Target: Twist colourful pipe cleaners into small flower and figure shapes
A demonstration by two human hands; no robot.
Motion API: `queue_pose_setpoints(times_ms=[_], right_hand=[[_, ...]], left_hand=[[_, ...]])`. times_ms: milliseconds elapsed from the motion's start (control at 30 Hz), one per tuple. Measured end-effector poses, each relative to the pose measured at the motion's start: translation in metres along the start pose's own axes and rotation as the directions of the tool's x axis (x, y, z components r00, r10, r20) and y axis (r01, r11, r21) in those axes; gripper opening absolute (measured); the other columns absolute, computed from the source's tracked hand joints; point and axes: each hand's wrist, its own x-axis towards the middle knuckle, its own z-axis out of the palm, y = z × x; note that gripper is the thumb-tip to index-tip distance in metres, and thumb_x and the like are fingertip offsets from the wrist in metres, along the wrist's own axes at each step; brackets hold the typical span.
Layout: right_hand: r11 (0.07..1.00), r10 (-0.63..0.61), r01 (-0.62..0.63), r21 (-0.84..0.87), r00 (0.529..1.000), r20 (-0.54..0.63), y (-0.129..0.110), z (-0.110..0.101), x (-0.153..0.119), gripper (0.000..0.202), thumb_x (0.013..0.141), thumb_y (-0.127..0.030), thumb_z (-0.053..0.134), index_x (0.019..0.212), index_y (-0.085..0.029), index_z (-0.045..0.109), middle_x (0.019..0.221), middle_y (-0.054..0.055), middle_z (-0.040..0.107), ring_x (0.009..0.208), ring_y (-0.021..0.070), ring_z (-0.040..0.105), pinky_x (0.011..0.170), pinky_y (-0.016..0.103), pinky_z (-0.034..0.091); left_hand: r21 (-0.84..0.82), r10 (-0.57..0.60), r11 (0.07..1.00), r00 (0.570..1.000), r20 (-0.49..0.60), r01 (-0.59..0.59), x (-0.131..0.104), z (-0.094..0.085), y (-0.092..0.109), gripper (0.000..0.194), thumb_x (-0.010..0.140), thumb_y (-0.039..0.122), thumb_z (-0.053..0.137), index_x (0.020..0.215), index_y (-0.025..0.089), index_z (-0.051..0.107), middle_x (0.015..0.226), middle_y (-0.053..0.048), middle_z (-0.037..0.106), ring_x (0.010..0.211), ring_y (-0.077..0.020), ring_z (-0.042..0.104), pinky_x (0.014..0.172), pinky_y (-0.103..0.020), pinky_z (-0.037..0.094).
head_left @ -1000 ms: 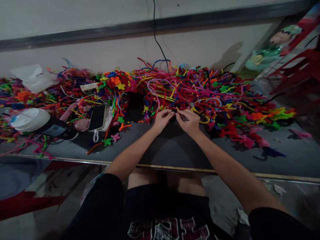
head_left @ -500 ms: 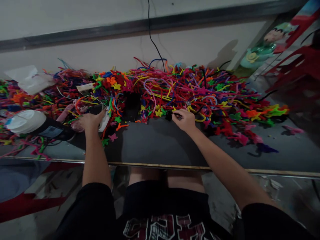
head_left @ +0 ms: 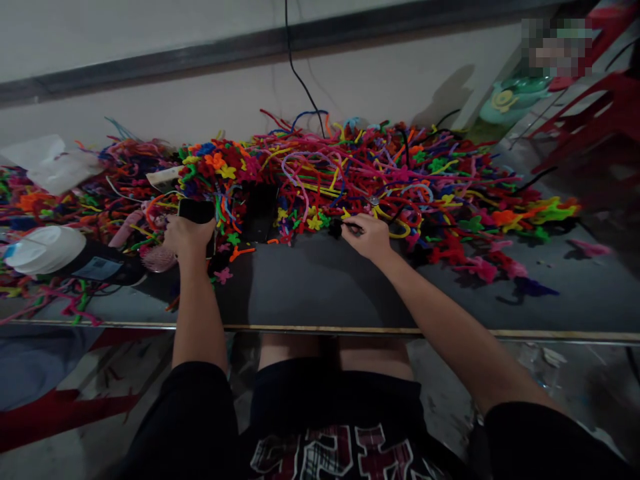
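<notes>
My left hand (head_left: 190, 237) is wrapped around a black-screened phone (head_left: 197, 211) at the left of the heap, its lower part hidden by my fingers. My right hand (head_left: 369, 237) is closed in a pinch on a thin black pipe cleaner at the heap's front edge, mostly hidden by the fingers. Beside those fingertips is a fuzzy black shape (head_left: 335, 229); whether it joins the held piece I cannot tell. Between my hands lies a flat dark rectangular object (head_left: 261, 213). Green and yellow pipe-cleaner flowers (head_left: 315, 220) sit left of my right hand.
A heap of coloured pipe cleaners (head_left: 350, 160) runs along the wall on the grey table (head_left: 310, 287). At the left lie a black cylinder with a white lid (head_left: 45, 250) and a white plastic bag (head_left: 53, 163). Red chairs (head_left: 595, 127) stand at the right. A black cable hangs down.
My left hand has shifted slightly right and turned the phone so its dark face shows. My right hand keeps its pinch at nearly the same spot. The view has shifted a little.
</notes>
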Motion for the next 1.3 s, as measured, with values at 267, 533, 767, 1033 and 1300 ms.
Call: queue_pose_setpoints(times_ms=[267, 533, 767, 1033, 1300], right_hand=[[1.0, 0.012, -0.012, 0.001, 1.0, 0.024, -0.003, -0.002, 0.002, 0.019, 0.081, -0.029, 0.056, 0.085, -0.019, 0.072, 0.07, 0.003, 0.068, 0.062, 0.0139, 0.062, 0.061, 0.025, 0.048], [1.0, 0.022, -0.022, -0.004, 0.999, 0.046, -0.002, 0.0, 0.003, 0.02, 0.081, -0.03, 0.056, 0.085, -0.018, 0.072, 0.075, 0.004, 0.07, 0.065, 0.0146, 0.064, 0.062, 0.026, 0.049], [0.999, 0.042, -0.04, -0.037, 0.996, 0.077, -0.002, -0.001, 0.003, 0.02, 0.081, -0.031, 0.056, 0.085, -0.02, 0.072, 0.071, 0.004, 0.069, 0.066, 0.0156, 0.064, 0.065, 0.027, 0.05], [0.998, 0.043, -0.04, -0.041, 0.996, 0.083, 0.001, 0.0, 0.002, 0.021, 0.082, -0.031, 0.055, 0.087, -0.019, 0.072, 0.074, 0.004, 0.07, 0.069, 0.0164, 0.065, 0.068, 0.028, 0.051], [0.999, 0.028, -0.027, -0.02, 0.997, 0.077, 0.004, 0.001, 0.0, 0.023, 0.083, -0.032, 0.055, 0.088, -0.018, 0.072, 0.077, 0.005, 0.071, 0.072, 0.0168, 0.066, 0.068, 0.029, 0.05]], left_hand=[[0.074, 0.021, 0.997, 0.999, -0.04, -0.018, -0.007, 0.004, 0.005, 0.102, 0.051, 0.063, 0.076, 0.123, 0.001, 0.04, 0.122, -0.027, 0.056, 0.113, -0.0458, 0.054, 0.093, -0.059, 0.042], [-0.007, 0.074, 0.997, 0.922, -0.379, -0.083, -0.015, 0.018, 0.005, 0.095, 0.06, 0.062, 0.071, 0.13, 0.007, 0.037, 0.122, -0.018, 0.057, 0.107, -0.0376, 0.06, 0.089, -0.052, 0.049], [-0.037, 0.152, 0.983, 0.916, -0.37, -0.178, -0.022, 0.016, 0.004, 0.102, 0.065, 0.065, 0.066, 0.137, 0.003, 0.028, 0.132, -0.021, 0.05, 0.117, -0.035, 0.053, 0.097, -0.048, 0.044], [-0.054, 0.169, 0.978, 0.917, -0.361, -0.201, -0.026, 0.014, 0.002, 0.104, 0.067, 0.06, 0.066, 0.14, 0.0, 0.022, 0.135, -0.023, 0.044, 0.123, -0.0357, 0.047, 0.103, -0.046, 0.039], [-0.056, 0.208, 0.968, 0.909, -0.36, -0.244, -0.026, 0.016, 0.002, 0.104, 0.065, 0.057, 0.066, 0.139, -0.002, 0.023, 0.134, -0.024, 0.044, 0.121, -0.037, 0.047, 0.102, -0.047, 0.039]])
